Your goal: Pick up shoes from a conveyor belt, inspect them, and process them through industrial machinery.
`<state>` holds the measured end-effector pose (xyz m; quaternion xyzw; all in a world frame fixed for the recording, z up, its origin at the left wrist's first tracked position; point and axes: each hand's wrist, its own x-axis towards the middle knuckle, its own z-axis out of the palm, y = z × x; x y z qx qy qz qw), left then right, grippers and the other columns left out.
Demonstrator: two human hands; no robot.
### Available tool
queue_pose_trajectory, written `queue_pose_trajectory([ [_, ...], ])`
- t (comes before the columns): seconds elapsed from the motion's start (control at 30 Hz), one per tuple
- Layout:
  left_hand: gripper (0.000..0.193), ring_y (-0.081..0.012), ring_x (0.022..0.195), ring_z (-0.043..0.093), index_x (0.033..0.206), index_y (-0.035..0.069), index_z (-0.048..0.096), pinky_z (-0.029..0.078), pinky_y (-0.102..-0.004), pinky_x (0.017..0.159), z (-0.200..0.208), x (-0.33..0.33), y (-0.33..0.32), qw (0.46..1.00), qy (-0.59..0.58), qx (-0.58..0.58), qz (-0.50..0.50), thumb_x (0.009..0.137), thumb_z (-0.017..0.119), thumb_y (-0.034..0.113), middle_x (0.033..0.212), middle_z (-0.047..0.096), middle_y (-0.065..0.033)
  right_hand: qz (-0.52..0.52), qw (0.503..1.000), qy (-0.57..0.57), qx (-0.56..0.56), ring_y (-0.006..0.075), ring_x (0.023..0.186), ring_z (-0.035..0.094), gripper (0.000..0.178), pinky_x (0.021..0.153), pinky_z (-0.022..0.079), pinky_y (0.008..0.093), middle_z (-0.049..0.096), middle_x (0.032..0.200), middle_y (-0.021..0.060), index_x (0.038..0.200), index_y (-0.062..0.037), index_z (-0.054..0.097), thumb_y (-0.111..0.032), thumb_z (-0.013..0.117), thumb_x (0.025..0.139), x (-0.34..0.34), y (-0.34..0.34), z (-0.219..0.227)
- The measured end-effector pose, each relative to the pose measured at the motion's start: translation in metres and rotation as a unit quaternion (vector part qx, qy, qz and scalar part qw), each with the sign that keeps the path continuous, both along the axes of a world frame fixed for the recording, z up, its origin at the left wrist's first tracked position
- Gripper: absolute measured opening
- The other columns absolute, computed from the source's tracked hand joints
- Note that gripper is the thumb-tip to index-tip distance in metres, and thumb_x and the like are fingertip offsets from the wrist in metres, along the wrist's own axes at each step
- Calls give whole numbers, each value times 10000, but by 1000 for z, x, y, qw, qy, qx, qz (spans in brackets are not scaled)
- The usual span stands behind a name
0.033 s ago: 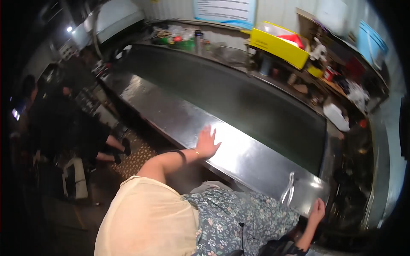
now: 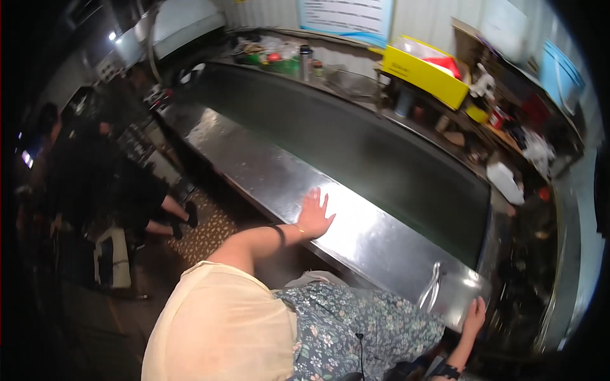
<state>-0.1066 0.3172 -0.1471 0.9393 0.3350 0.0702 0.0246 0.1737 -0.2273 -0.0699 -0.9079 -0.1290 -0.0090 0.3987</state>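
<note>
A long shiny metal ledge runs along the near side of a broad dark flat surface. My left hand lies on the ledge near its middle, fingers spread, holding nothing. At the ledge's right end is my right hand, its fingers loosely bent beside the corner with a gap at the thumb; whether it presses on the edge is hard to tell. Between my hands, nearer the right one, a narrow looped shiny piece lies on the ledge; its kind is unclear.
Behind the dark surface stand a dark flask, a wire basket and a yellow box on a shelf. A white jug is at the right, below a blue bucket. Another person in dark clothes is at the left.
The whole view has shifted slightly, so the surroundings sit a little further right and lower. My left hand stays flat on the ledge; my right hand remains at its corner.
</note>
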Motion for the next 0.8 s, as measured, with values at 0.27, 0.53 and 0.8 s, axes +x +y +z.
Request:
queue_pose_trajectory([
  [0.27, 757, -462, 1471, 95, 1515, -37, 208, 83, -533, 1198, 22, 2, -1, 995, 63, -60, 40, 988, 343, 490, 1567, 129, -325, -44, 859, -50, -507, 416, 1408, 294, 639, 1149, 259, 503, 280, 1563, 209, 1493, -65, 349, -494, 364, 1020, 48, 17, -102],
  [0.53, 729, -460, 1462, 134, 1498, -33, 253, 115, -532, 1194, 26, 1, -6, 997, 28, -60, 34, 981, 375, 467, 1561, 165, -313, 24, 810, -307, -499, 435, 1164, 537, 619, 980, 417, 588, 540, 1346, 236, 1339, -43, 548, -530, 419, 980, 21, 11, -74],
  [0.8, 718, -468, 1458, 127, 1489, -41, 264, 116, -532, 1193, 24, 1, -7, 998, 17, -57, 23, 987, 375, 461, 1554, 168, -320, 15, 798, -334, -501, 432, 1160, 538, 566, 970, 416, 592, 556, 1325, 220, 1324, -59, 563, -490, 442, 979, 26, 1, -83],
])
